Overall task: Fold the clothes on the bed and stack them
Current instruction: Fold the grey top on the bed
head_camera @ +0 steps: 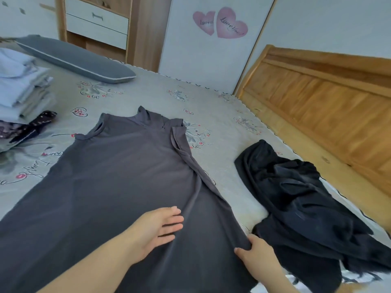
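A person's two bare forearms reach in from 6 o'clock over a dark grey sleeveless garment [118,176] spread flat on a bed [228,115] with a floral-print sheet. The garment lies lengthwise, its collar toward 12 o'clock, its hem running out of the lower edge. The left hand [156,231] lies palm down on the cloth near the middle, fingers straight and slightly spread, pointing toward 2 o'clock, the forearm angled in from 7 o'clock. The right hand [257,253], at 5 o'clock of the left, pinches the garment's right side edge, fingers curled over the fold with the thumb toward the cloth's inner side; a narrow strip of that edge is turned over along its length.

At 3 o'clock of the grey garment, just beside the right hand, a black garment [300,199] lies crumpled and unfolded. At 9 o'clock, well apart, a stack of folded pale clothes [23,85] rests on a dark patterned piece [31,125]. A grey pillow [78,60] lies at 11 o'clock, a wooden headboard [330,106] at 2 o'clock, and two pink heart stickers [220,23] mark the wall at 12 o'clock.
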